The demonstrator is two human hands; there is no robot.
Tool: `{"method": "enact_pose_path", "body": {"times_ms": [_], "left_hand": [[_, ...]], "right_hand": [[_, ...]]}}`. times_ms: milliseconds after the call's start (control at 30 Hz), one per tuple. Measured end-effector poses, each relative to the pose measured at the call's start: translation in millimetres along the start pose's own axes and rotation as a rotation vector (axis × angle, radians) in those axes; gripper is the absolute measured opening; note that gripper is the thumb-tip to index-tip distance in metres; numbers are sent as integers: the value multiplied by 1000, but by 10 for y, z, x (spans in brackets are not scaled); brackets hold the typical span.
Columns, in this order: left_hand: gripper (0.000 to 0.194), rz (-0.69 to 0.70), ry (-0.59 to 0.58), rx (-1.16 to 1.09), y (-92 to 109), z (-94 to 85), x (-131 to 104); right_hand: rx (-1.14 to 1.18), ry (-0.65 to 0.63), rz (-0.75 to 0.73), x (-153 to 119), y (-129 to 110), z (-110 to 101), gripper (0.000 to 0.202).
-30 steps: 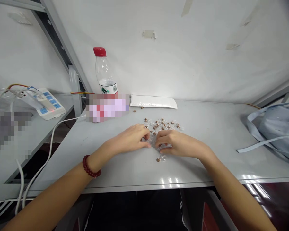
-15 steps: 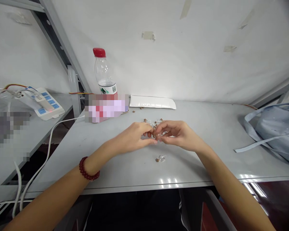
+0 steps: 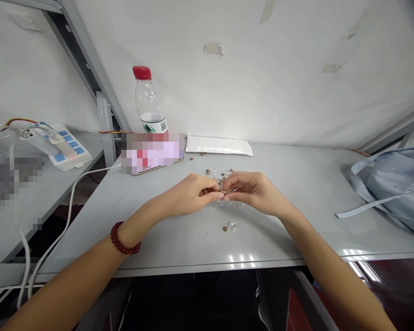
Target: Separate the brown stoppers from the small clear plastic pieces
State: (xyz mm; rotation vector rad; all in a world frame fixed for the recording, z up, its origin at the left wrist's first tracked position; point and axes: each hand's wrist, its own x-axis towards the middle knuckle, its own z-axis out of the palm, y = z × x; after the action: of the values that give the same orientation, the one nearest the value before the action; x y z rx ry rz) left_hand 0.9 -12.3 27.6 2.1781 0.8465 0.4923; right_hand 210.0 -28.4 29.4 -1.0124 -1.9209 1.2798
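Note:
My left hand and my right hand meet at the fingertips over the grey table. The right one pinches a tiny clear glass bottle, mostly covered by its fingers. At the bottle's brown end, the left thumb and forefinger are pressed together on what looks like its cork. Several small glass bottles with brown corks lie in a pile behind and under my hands. Nearer the front edge, one corked bottle lies on its side by itself.
A phone with a white cable and a red-capped bottle stand back left. A white packet lies by the wall, loose corks before it. Power strip at left; blue bag at right.
The left fingertips have closed in on the brown end of the small bottle, and both hands are now nearer together. The view has shifted very slightly.

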Motion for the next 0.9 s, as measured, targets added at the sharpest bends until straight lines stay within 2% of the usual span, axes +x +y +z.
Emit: {"method": "enact_pose_path", "body": {"times_ms": [167, 267, 367, 433, 533, 667, 800, 900], "left_hand": [[24, -9, 38, 13, 16, -51, -1], [20, -26, 18, 167, -41, -112, -7], [21, -65, -25, 336, -159, -140, -16], [23, -89, -29, 396, -244, -138, -22], [25, -123, -66, 406, -328, -139, -29], [29, -188, -68, 390, -352, -194, -33], [34, -239, -28, 344, -354, -243, -29], [34, -227, -96, 288, -351, -226, -19]], "right_hand": [[-114, 42, -58, 7, 7, -12, 12], [-339, 42, -111, 32, 56, -27, 7], [-608, -20, -170, 61, 120, -25, 6], [-704, -64, -194, 69, 144, -18, 8], [-701, -76, -196, 42, 110, -26, 9], [-668, -61, -190, -58, -52, -86, 11], [-672, -283, -56, -154, -182, -128, 13], [-735, -401, 88, -174, -180, -87, 17]]}}
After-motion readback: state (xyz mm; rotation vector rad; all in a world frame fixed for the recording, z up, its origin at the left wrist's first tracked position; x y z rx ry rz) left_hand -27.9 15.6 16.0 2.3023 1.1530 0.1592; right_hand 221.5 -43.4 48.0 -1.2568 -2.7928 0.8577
